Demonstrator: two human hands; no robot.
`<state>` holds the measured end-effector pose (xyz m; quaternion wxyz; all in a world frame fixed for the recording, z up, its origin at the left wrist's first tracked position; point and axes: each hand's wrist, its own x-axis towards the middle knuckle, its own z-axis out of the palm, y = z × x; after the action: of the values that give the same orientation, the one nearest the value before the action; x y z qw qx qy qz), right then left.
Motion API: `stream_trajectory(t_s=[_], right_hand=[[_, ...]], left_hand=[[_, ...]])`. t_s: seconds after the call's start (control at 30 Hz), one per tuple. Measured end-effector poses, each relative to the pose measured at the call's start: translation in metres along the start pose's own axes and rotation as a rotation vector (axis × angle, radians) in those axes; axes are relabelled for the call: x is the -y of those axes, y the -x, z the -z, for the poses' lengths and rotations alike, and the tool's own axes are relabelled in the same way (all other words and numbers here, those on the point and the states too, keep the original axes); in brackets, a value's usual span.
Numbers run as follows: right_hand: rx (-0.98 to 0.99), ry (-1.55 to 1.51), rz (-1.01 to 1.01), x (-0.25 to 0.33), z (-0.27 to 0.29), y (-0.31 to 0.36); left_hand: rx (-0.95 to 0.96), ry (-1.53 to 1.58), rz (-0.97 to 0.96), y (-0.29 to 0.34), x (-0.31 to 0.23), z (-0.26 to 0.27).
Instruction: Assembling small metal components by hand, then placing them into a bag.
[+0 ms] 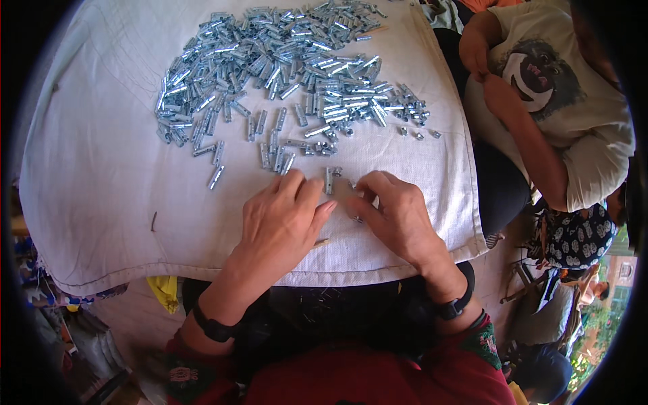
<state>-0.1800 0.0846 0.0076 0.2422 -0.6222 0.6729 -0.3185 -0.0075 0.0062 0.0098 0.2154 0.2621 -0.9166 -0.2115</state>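
Note:
My left hand [282, 210] is over the near part of the cloth, its fingers bent down and its thumb held apart; I see nothing in it. The fingertips are close to a few metal tube pieces [288, 163]. Across a small gap, my right hand [399, 214] has its fingers curled in toward the thumb. A small shiny metal bit [357, 219] shows by that thumb; whatever else the fingers hold is hidden. Between the hands stands a single silver tube piece [329, 180], with a small metal ring [337, 171] beside it.
A large heap of silver tube pieces [270, 54] covers the far part of the white cloth [101, 196]. Several small rings [419, 136] lie at its right end. Near my left hand is a thin brown stick [320, 244]. Another person [540, 101] sits at the right edge.

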Motion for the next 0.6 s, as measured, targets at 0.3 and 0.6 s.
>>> stream_trajectory(t_s=[0.3,0.6], right_hand=[[-0.149,0.468,0.128,-0.016,-0.021,-0.005],[-0.096,-0.196,-0.129,-0.003,-0.004,0.0]], left_hand=[[0.03,-0.222,0.089,-0.024,0.008,-0.028],[0.005,-0.121,0.077,-0.015,0.008,-0.024]])
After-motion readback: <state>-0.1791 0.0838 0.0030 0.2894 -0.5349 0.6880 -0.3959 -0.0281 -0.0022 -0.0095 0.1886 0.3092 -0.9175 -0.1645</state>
